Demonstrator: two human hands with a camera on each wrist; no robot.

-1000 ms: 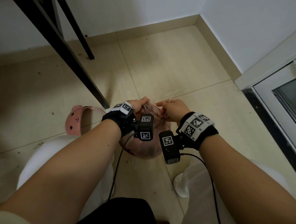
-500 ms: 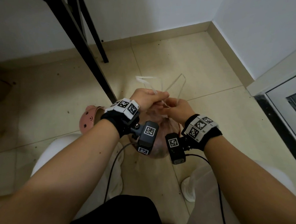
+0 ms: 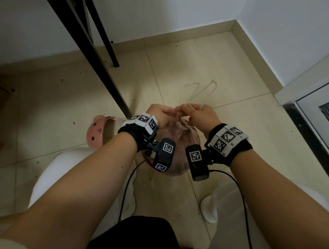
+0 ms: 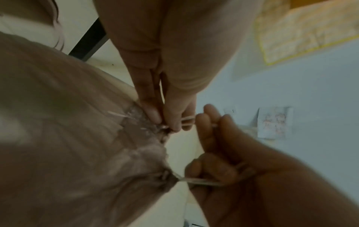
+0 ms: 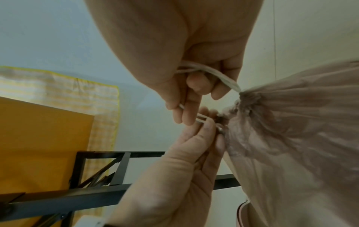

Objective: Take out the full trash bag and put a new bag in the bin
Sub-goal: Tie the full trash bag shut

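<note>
A full pink translucent trash bag (image 3: 178, 141) sits on the floor between my knees, its neck gathered tight. Both hands meet just above it. My left hand (image 3: 170, 113) pinches a white drawstring (image 4: 187, 119) right at the puckered neck (image 4: 147, 122). My right hand (image 3: 185, 108) has the other drawstring (image 5: 213, 73) curled through its fingers and pinches the strands beside my left fingertips (image 5: 205, 122). Blurred loops of string (image 3: 204, 90) stick up beyond the hands. The pink bin (image 3: 96, 131) with a small face on it stands to the left, partly behind my left wrist.
Slanted black table legs (image 3: 99, 57) come down to the floor just left of the bin. White walls meet in a corner ahead. A door frame with glass (image 3: 318, 114) runs along the right. My white shoe (image 3: 209, 208) and the wrist-camera cables are below the bag.
Half a second ago my left hand crossed over the right with the string loops standing up. Now the hands sit side by side at the bag's neck and the loops are blurred.
</note>
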